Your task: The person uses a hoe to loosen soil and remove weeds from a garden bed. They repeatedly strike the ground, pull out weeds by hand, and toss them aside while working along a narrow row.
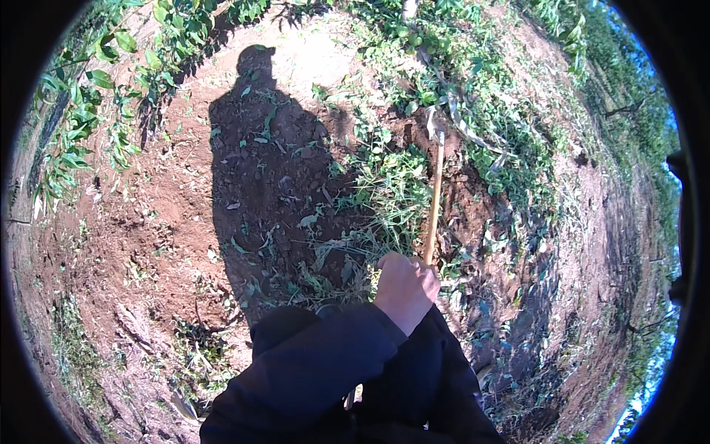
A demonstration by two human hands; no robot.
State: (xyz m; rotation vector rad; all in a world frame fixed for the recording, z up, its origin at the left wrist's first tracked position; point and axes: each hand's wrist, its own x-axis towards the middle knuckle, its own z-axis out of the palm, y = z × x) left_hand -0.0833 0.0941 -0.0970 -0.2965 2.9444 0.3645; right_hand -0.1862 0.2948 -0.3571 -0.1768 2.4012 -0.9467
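My left hand (407,291) is closed around the wooden handle (435,200) of a long-handled digging tool, probably a hoe. The handle runs away from me to a pale, shiny head (431,121), low among weeds and reddish soil. Glare and leaves blur the head's shape. My left forearm, in a dark sleeve (321,372), crosses in front of my body. The right sleeve (452,366) rises on the right, but my right hand is hidden behind the left hand and forearm. Cut grass and weeds (394,194) lie just left of the handle.
A pale, twisted strip (468,130) lies by the tool's head. A slim pale trunk (409,10) stands at the top among green weeds (466,50). Leafy branches (83,116) hang at the upper left. My shadow falls on the bare soil (172,211).
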